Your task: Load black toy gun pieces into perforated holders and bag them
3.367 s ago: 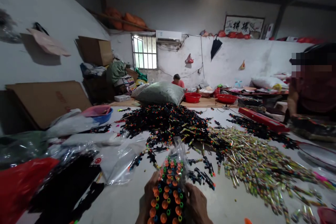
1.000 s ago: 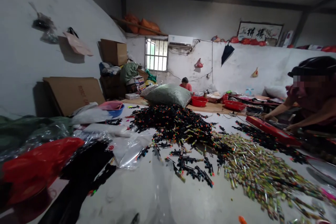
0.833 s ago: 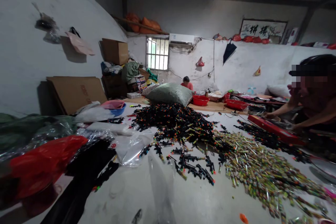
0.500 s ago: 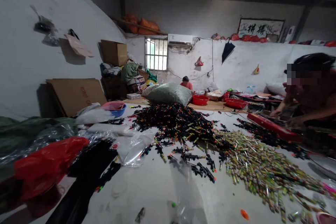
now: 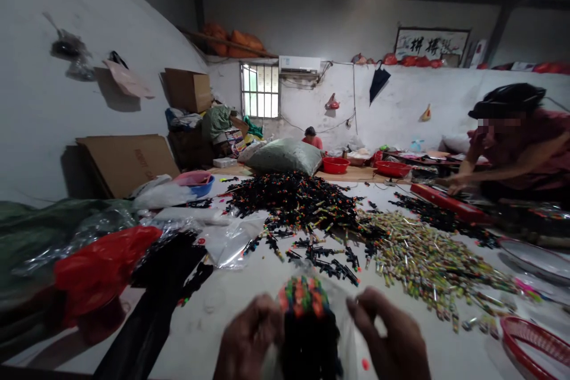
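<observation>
Low in the view, a clear plastic bag (image 5: 342, 332) packed with black toy guns with orange and green tips (image 5: 307, 320) is blurred by motion. My left hand (image 5: 249, 338) grips the bag's left side. My right hand (image 5: 387, 332) pinches its right side. Beyond them, a large heap of the black toy guns (image 5: 291, 202) lies on the white table (image 5: 249, 303), with a few loose ones at its near edge. To the right spreads a pile of small coloured tubes (image 5: 427, 267).
A co-worker (image 5: 512, 142) leans over a long red box (image 5: 447, 202) at the right. Dark stacks (image 5: 167, 273) and a red bag (image 5: 104, 267) lie at the left. A red basket (image 5: 532, 344) sits lower right. Behind the heap are a green sack (image 5: 285, 157) and red basins.
My hands and the filled bag have come back into view at the bottom. The view has shifted slightly, and the co-worker has straightened up from the red box.
</observation>
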Demonstrator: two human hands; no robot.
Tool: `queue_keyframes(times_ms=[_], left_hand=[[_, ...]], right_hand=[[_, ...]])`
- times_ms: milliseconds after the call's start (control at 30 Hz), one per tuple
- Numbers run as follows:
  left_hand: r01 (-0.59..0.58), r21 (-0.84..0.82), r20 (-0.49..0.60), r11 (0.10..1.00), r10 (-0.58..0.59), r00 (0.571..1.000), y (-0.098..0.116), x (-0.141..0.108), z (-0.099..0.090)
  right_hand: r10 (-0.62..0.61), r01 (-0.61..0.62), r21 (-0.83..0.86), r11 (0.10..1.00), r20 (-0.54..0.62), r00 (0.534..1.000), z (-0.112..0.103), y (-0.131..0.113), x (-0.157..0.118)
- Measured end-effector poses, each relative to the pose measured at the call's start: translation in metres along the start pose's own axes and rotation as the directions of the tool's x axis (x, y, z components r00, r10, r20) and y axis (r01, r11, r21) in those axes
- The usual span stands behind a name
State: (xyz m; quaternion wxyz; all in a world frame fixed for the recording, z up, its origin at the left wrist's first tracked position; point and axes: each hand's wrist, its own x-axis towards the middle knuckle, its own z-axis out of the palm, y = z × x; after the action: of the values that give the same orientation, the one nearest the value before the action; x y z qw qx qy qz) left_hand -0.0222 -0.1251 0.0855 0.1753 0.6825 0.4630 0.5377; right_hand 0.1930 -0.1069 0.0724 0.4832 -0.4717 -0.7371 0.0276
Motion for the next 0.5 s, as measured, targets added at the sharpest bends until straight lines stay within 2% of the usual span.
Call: queue_keyframes(times_ms=[33,67,133,200,367,433,500], left_hand=[[-0.046,-0.005,-0.046,0.999,0.045,0.998,0.009,0.005,0.002],[-0.099,0.008,-0.101,0.995,0.099,0.99,0.017,0.013,0.004],[-0.188,0.066,-0.202,0.98,0.197,0.959,0.029,0.036,0.004],[-0.185,0.071,-0.246,0.98,0.197,0.949,0.033,0.066,0.003],[-0.161,-0.026,-0.291,0.987,0.147,0.945,0.02,0.14,0.0],[-0.181,-0.016,-0.324,0.983,0.166,0.931,0.021,0.152,-0.003],[-0.212,0.017,-0.331,0.977,0.205,0.921,0.027,0.143,-0.003]], right_hand=[[-0.115,0.114,-0.017,0.993,-0.107,0.988,-0.001,-0.001,0.021],[-0.204,0.199,-0.045,0.979,-0.157,0.966,-0.002,-0.002,0.041],[-0.304,0.293,-0.089,0.952,-0.161,0.939,-0.002,-0.004,0.077],[-0.27,0.261,-0.093,0.961,-0.096,0.958,0.001,-0.005,0.111],[-0.124,0.119,-0.155,0.981,-0.02,0.992,0.01,-0.009,0.185],[-0.129,0.121,-0.12,0.985,-0.068,0.989,0.009,-0.014,0.202],[-0.155,0.146,-0.079,0.986,-0.12,0.981,0.004,-0.016,0.203]])
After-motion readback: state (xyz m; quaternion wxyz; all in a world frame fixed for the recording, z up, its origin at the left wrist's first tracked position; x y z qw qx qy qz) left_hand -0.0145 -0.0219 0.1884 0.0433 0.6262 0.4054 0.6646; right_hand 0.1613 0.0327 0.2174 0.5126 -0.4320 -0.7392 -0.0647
